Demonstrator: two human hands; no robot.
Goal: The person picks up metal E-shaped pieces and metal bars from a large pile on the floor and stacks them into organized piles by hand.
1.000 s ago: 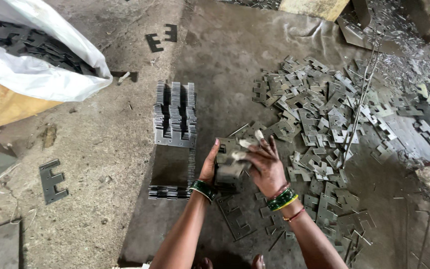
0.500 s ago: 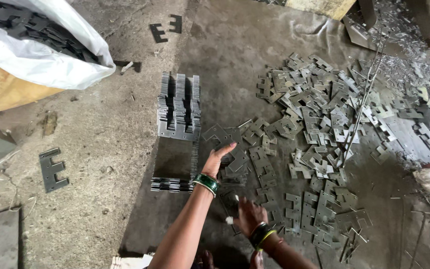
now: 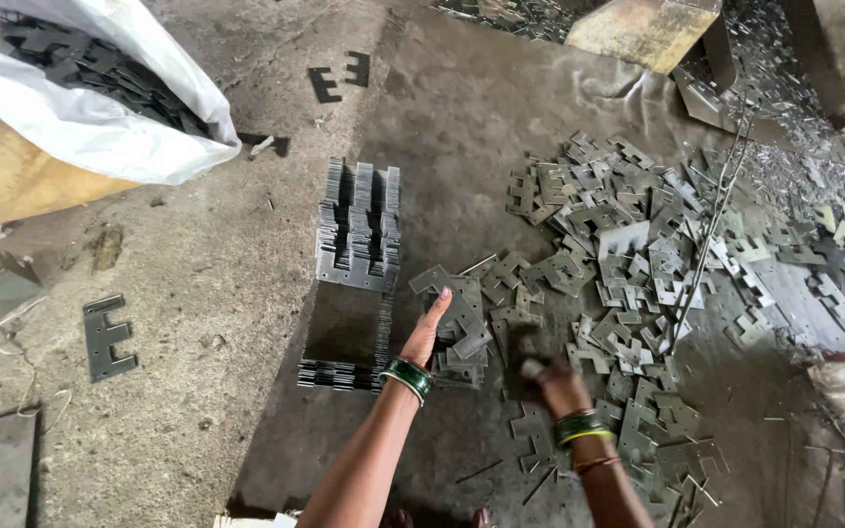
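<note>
Since half a second ago the right hand [image 3: 552,383] has risen from low near the frame's bottom edge to the plates just right of the left hand, and the left hand [image 3: 430,328] has hardly shifted. The left hand stands on edge, palm facing right, its fingers straight and pressed together, the fingertips touching a small heap of plates [image 3: 462,328] that lies just right of the stack. It grips nothing. The right hand is blurred by motion; its fingers seem curled over something pale at the knuckles, but whether they pinch a plate I cannot tell. Both wrists carry green bangles. The stack [image 3: 357,233], a neat row of grey E-shaped metal plates set on edge, rests on a dark sheet [image 3: 462,117] spread over the floor, just left of and beyond the left hand; a flatter bundle [image 3: 336,374] lies at its near end, beside the left wrist. A loose scatter of plates [image 3: 628,244] spreads to the right across the sheet, well apart from the stack. At upper left a white sack [image 3: 100,127] with its mouth open holds dark plates and leans on a tan board [image 3: 12,181]. Two dark plates [image 3: 339,78] lie on bare floor beyond the stack, and one more plate [image 3: 108,337] lies alone at left.
</note>
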